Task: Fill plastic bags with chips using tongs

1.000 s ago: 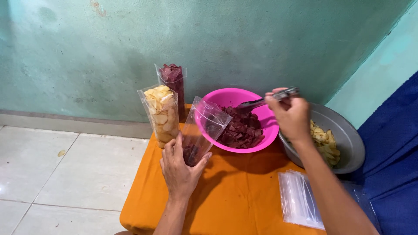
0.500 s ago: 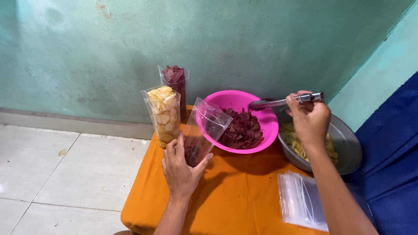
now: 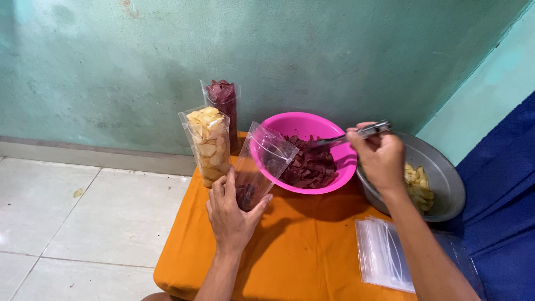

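Nearest me, my left hand (image 3: 229, 214) rests on the orange tablecloth (image 3: 301, 251), fingers wrapped around the base of a clear plastic pouch (image 3: 259, 167) that I hold upright and tilted, its open mouth leaning against the near-left rim of the pink bowl (image 3: 304, 151). A few dark red chips sit in the pouch's bottom. Right of the bowl and closer to me lies a stack of empty clear pouches (image 3: 384, 255). My right hand (image 3: 380, 156) is clenched on metal tongs (image 3: 348, 135), whose tips dip into the purple-red chips (image 3: 309, 164) heaped in the bowl. Right of the bowl sits a metal basin (image 3: 440, 175) with yellow chips. Left of the bowl stands a filled pouch of yellow chips (image 3: 209, 146); behind that, a filled pouch of red chips (image 3: 223, 103) by the green wall (image 3: 267, 56).
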